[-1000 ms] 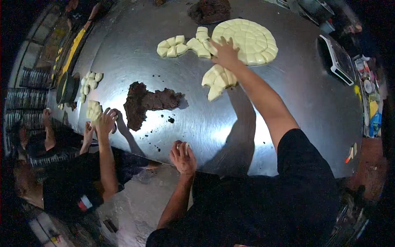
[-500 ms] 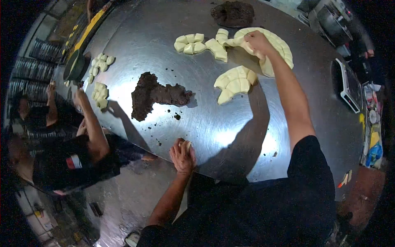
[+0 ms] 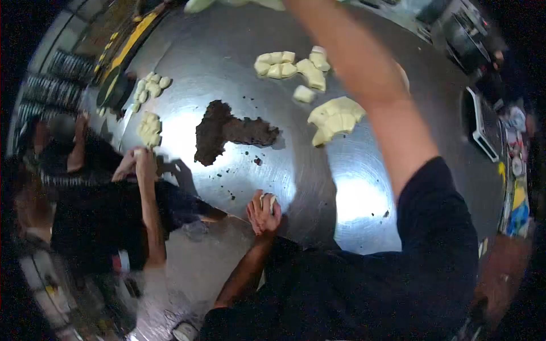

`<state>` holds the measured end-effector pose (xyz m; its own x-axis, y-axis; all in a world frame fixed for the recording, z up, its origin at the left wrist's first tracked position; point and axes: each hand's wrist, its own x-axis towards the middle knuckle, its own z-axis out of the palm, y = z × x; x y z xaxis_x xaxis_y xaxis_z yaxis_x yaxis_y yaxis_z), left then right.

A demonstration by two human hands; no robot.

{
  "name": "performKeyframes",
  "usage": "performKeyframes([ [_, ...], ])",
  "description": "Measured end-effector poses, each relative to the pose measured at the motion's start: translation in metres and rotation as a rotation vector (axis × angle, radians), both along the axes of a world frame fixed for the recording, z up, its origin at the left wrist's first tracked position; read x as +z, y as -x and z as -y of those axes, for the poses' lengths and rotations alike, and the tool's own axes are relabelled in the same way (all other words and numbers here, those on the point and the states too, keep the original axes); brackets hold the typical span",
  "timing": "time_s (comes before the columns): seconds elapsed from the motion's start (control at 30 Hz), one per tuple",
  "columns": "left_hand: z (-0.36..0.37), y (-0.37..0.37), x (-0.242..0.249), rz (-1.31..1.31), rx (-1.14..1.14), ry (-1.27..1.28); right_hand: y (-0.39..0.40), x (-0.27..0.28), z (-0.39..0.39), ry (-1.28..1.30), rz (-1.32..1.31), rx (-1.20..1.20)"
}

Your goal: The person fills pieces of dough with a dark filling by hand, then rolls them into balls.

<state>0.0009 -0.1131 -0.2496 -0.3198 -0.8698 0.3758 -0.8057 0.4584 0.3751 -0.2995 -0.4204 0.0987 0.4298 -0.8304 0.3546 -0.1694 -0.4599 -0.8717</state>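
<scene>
My left hand [image 3: 263,215] is at the table's near edge, its fingers closed round a small piece of pale dough [image 3: 272,200]. My right arm [image 3: 369,85] stretches forward across the table and its hand lies past the top edge, out of sight. A pale strip of dough [image 3: 233,4] shows at that edge, cut off by the frame. Below and left of the forearm lie a cluster of cut dough pieces [image 3: 276,65], a single dough piece [image 3: 304,94] and a scored slab of dough [image 3: 336,118]. A dark brown crumbly mass [image 3: 233,132] sits mid-table.
Two people in dark clothes are at the left; the nearer one's hands [image 3: 136,162] are close to dough pieces [image 3: 149,129]. More small dough pieces [image 3: 152,88] lie beside a dark round pan [image 3: 114,88]. A flat scale-like device [image 3: 480,125] stands at the right.
My right hand has moved forward and left, out of view. The big dough ring has left its place, and a single piece now lies above the slab. My left hand stays closed on its dough.
</scene>
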Motion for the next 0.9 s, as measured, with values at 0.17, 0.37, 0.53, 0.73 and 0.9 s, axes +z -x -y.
performKeyframes([
  [0.17,-0.003,0.003,-0.001,0.006,0.001,-0.006,-0.108,-0.172,0.031,0.283,-0.568,-0.459],
  [0.37,-0.004,0.006,0.009,-0.003,0.003,-0.034,-0.023,-0.259,-0.104,0.165,-0.708,-0.757],
  [0.53,-0.004,0.007,0.003,-0.02,0.009,0.015,0.143,-0.259,-0.228,-0.312,-1.161,-1.046],
  [0.73,-0.003,0.008,0.015,0.009,-0.016,-0.006,0.233,-0.344,-0.228,-0.191,-1.029,-1.182],
  [0.9,-0.004,0.004,0.008,0.027,-0.046,-0.027,0.274,-0.342,-0.208,-0.407,-0.342,-1.454],
])
